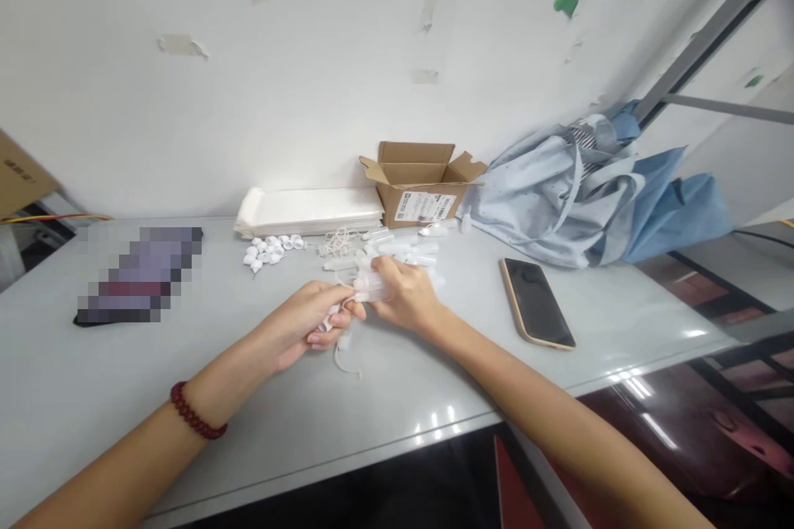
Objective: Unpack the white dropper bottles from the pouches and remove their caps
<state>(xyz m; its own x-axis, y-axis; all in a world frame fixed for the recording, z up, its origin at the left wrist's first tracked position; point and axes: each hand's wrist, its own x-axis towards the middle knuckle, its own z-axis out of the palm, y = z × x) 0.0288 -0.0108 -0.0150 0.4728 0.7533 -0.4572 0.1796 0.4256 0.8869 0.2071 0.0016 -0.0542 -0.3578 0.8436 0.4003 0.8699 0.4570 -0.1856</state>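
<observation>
In front of the open brown cardboard box (415, 202) (landmark; printed white labels on its near face), slightly to its L, both bare hands meet over the glossy pale-grey tabletop (428, 384). R hand (406, 293): fingers curled w/ thumb on top, closed round a translucent white plastic tube (370, 285), which is thus held off to the box's near-L side; the grip hides part of it. L hand (319, 322), w/ dark-red beaded bracelet (197, 412) at wrist: thumb & index pinched together at the tube's near end, other fingers folded over a small white plastic piece (331, 316); exact contact btwn pinch & tube can't be told. Thin white cord (347, 365) hangs below the hands, farther from the box. Directly before the box: loose translucent plastic tubes (425, 248), partly behind R hand. L of box: flat stack of white sheet-like packs (316, 211); before it, a pile of small white plastic caps (273, 250) & a tangle of cream cord (337, 242). R of box: crumpled light-blue fabric bag (546, 198); nearer camera, a black-screened phone w/ tan edge (538, 303). Far L of box: pixelated dark-edged object (142, 274), identity n/a.
</observation>
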